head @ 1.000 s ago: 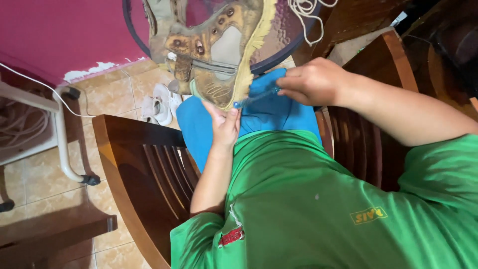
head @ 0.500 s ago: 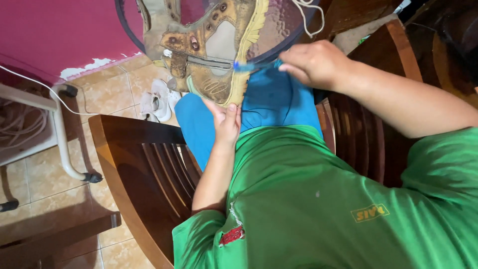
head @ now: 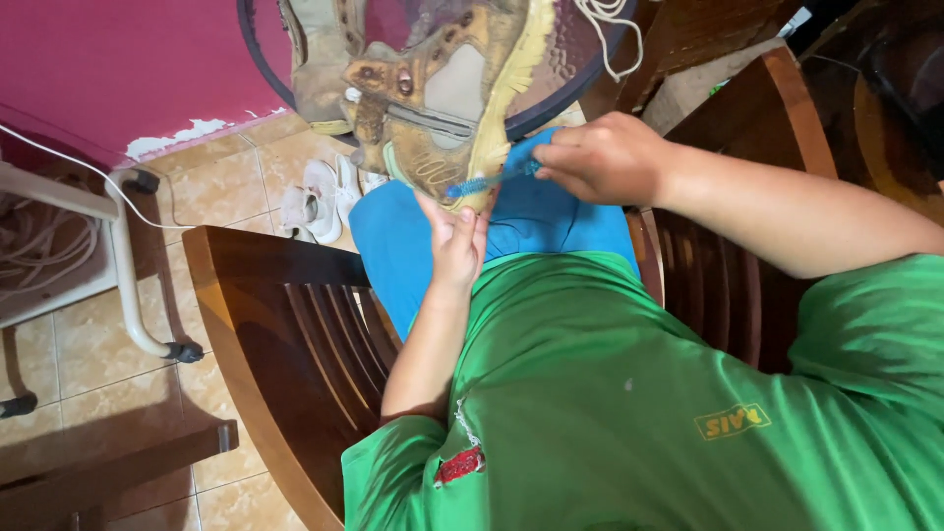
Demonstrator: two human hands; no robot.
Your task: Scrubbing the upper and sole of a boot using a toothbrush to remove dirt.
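Lying sole-out, the tan boot (head: 442, 108) looks worn and grimy.
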